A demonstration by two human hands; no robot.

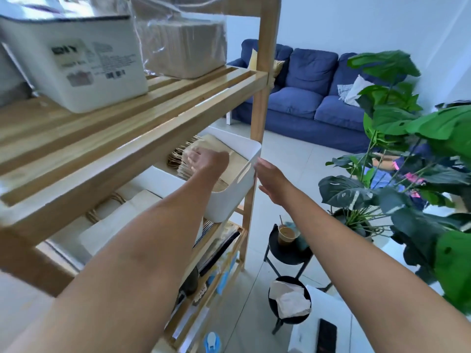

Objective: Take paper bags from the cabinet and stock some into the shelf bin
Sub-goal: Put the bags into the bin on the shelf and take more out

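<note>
A white bin stands at the right end of the wooden shelf unit's second level. Brown paper bags with twine handles lie stacked inside it. My left hand reaches into the bin and rests on top of the bags; its fingers are blurred but look spread over the stack. With straight fingers, my right hand touches the bin's outer right wall beside the shelf post.
On the top level sit a white labelled box and a plastic-wrapped pack of brown bags. White paper bags lie left of the bin. A black side table with a cup, a large plant and a blue sofa stand to the right.
</note>
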